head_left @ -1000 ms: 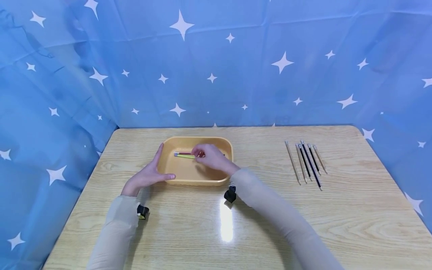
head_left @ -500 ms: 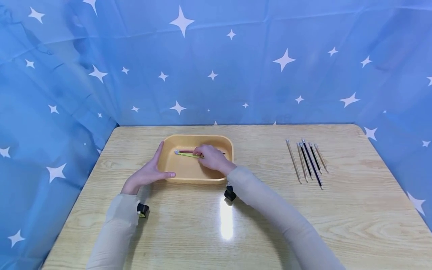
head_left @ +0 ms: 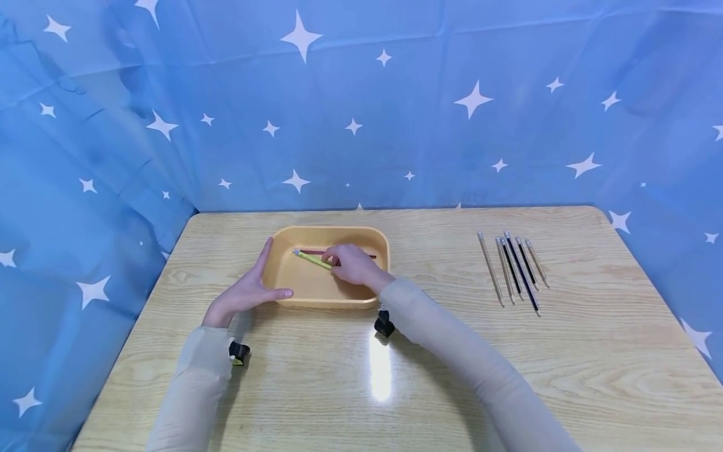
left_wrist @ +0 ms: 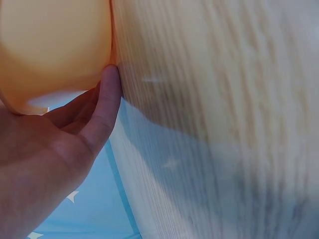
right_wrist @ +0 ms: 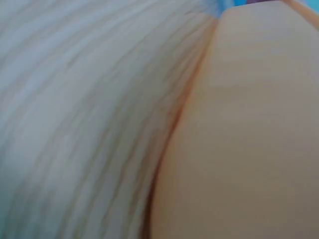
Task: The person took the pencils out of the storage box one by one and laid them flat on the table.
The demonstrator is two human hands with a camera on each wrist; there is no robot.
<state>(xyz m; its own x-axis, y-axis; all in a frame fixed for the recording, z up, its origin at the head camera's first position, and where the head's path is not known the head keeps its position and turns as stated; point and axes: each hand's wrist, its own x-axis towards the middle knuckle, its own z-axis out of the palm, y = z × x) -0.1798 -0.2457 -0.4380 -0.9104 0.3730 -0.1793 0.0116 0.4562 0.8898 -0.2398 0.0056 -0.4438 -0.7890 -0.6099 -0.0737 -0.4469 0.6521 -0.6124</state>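
Note:
My left hand (head_left: 248, 290) braces the front left corner of a peach-coloured plastic tray (head_left: 272, 276). Its straight thumb lies along the front wall and its fingers run up the left side; the left wrist view shows the thumb (left_wrist: 104, 102) against the outer wall. Inside the tray, my right hand (head_left: 351, 263) pinches a yellow-green pencil (head_left: 314, 259) with a bluish end, which slants down to the fingertips. Its other end is hidden by the hand. A dark red pencil (head_left: 312, 252) lies behind it on the tray floor, partly covered by the hand.
On the right of the wooden table (head_left: 440, 376) several pencils, black (head_left: 525, 267) and natural wood (head_left: 490, 270), lie side by side. A blue curtain (head_left: 395, 113) with white stars hangs behind the table and along its sides. The right wrist view holds mostly blurred tray wall (right_wrist: 239, 139).
The yellow-green pencil has swung: it lay almost parallel to the red pencil and now slants towards the front right. My right hand has shifted only slightly; the left stays at the tray's corner.

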